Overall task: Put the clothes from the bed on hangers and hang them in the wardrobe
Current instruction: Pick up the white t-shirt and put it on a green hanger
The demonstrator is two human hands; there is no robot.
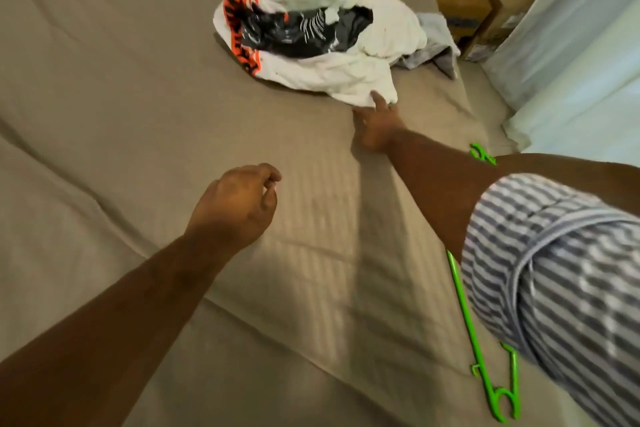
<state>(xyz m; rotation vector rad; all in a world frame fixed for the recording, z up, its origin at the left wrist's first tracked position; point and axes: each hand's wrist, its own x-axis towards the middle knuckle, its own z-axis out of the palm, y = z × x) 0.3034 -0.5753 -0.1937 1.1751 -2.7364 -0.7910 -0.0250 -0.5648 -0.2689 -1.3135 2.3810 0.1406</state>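
Reaching right hand (375,125) touching the white garment (346,76) with fingers spread, left hand (239,201) hovering loosely curled and empty, green hanger (464,305) lying on the bed (104,97).

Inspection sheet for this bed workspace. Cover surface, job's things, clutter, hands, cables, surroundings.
Surface: bed under a creased tan sheet.
Job's things: clothes pile heaped at the far side, a white printed garment on top and pale grey pieces under it. A green hanger lies flat near the bed's right edge, partly hidden by the right arm.
Clutter: nothing seen.
Hands: left hand hovers over the sheet, fingers loosely curled, holding nothing. Right hand is stretched out, thumb at the white printed garment's hem.
Cables: nothing seen.
Surroundings: cardboard boxes and a pale curtain beside the bed.
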